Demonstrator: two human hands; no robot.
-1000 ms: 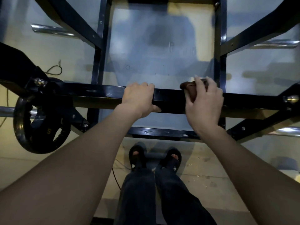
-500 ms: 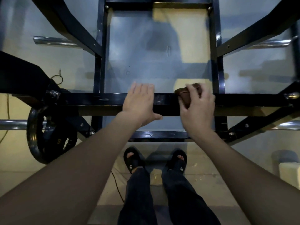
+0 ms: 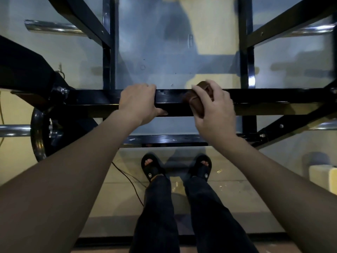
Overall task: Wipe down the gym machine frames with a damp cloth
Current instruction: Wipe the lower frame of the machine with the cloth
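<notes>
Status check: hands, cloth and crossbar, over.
Left hand grips black crossbar. Right hand holds brown cloth against it. Nothing blocking the bar.

two hands [image 3: 140, 103], one cloth [image 3: 197, 101], two sandals [image 3: 152, 168]

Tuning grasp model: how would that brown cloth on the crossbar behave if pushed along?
Likely floppy: the brown cloth is bunched and draped over the crossbar under the right hand. Probably light. It may slide easily on the glossy paint.
</notes>
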